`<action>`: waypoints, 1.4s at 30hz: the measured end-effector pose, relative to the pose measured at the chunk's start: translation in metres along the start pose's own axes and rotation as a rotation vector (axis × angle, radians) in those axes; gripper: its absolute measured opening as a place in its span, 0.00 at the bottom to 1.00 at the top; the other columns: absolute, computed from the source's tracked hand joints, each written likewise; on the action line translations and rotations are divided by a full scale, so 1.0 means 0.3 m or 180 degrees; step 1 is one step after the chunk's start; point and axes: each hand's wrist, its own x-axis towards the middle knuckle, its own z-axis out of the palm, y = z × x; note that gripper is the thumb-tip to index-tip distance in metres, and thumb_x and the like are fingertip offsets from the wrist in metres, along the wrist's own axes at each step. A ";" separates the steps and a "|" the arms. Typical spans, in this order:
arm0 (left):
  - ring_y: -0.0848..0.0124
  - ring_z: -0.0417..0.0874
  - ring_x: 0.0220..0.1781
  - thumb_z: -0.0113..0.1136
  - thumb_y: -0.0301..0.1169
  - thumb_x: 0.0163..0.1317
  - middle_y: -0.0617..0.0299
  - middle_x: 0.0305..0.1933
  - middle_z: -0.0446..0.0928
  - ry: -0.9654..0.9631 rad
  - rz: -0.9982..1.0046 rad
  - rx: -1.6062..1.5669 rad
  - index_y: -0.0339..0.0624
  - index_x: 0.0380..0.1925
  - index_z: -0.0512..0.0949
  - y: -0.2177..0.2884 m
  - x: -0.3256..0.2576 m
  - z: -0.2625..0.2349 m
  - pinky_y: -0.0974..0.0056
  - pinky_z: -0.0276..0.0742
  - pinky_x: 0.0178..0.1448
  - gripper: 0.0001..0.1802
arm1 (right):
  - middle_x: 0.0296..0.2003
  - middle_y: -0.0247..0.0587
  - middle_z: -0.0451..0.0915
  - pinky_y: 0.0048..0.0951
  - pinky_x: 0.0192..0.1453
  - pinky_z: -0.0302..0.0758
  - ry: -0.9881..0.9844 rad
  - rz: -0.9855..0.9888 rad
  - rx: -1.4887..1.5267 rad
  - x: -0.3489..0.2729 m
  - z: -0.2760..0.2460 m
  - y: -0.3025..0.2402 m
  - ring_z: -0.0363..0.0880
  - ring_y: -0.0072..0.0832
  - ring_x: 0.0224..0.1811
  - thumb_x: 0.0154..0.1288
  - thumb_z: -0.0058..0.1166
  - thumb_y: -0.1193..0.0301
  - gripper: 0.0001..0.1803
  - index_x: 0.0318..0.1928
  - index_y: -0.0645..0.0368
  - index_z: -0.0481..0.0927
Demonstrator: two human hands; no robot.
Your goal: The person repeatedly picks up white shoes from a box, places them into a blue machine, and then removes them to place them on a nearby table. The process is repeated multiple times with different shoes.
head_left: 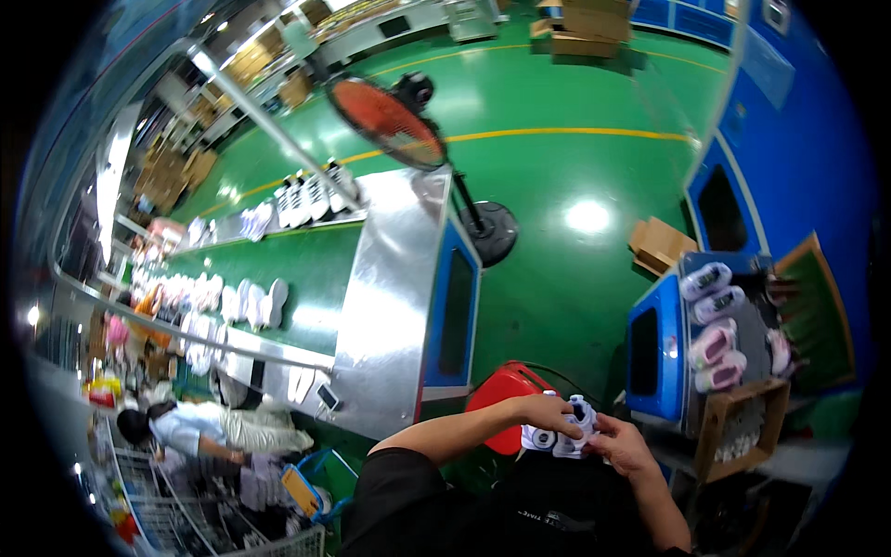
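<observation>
Close to my body I have a pair of small white sneakers (539,439) side by side, toward the lower right. My left hand (555,414) comes over the top of them, its fingers bent at the opening of the right-hand shoe. My right hand (624,446) grips that same shoe from its outer side, thumb near the collar. Fingers and palms cover parts of both sneakers. Whether the left fingers also hold something small inside the shoe, I cannot make out.
A red stool (501,429) stands beyond my hands. To the right, a blue machine (655,348) carries white and pink shoes (715,343), beside a cardboard box (703,436). Left are a metal bench (390,297), shoe-laden conveyor, pedestal fan (390,121) and a person (200,432).
</observation>
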 end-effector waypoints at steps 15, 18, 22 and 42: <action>0.54 0.82 0.50 0.78 0.36 0.49 0.50 0.43 0.83 0.4824 -0.0979 0.0408 0.38 0.38 0.85 -0.987 -0.817 -0.391 0.54 0.78 0.55 0.19 | 0.44 0.47 0.82 0.23 0.37 0.80 0.1309 0.0330 -0.0192 -0.024 -0.325 0.190 0.82 0.24 0.36 0.69 0.58 0.74 0.34 0.70 0.76 0.64; 0.46 0.82 0.41 0.69 0.39 0.60 0.45 0.40 0.83 0.5960 -0.2394 0.1207 0.34 0.38 0.83 -1.226 -0.846 -0.397 0.49 0.77 0.51 0.17 | 0.44 0.46 0.82 0.23 0.39 0.81 0.1467 0.0218 -0.0115 -0.098 -0.386 0.239 0.82 0.24 0.38 0.70 0.59 0.73 0.33 0.70 0.76 0.65; 0.48 0.83 0.39 0.53 0.37 0.67 0.41 0.35 0.83 0.5335 -0.1639 0.0003 0.30 0.37 0.79 -0.924 -0.534 -0.340 0.48 0.76 0.47 0.17 | 0.45 0.45 0.84 0.26 0.43 0.82 0.1668 -0.0074 0.0077 -0.182 -0.495 0.377 0.84 0.26 0.40 0.70 0.60 0.70 0.29 0.68 0.71 0.71; 0.52 0.87 0.49 0.62 0.36 0.66 0.49 0.45 0.86 0.1020 0.1720 0.1233 0.41 0.45 0.85 0.848 0.957 0.285 0.54 0.82 0.55 0.13 | 0.43 0.44 0.88 0.33 0.48 0.81 0.5871 -0.2204 -0.0802 -1.117 -0.974 0.313 0.86 0.31 0.42 0.75 0.54 0.72 0.13 0.52 0.66 0.83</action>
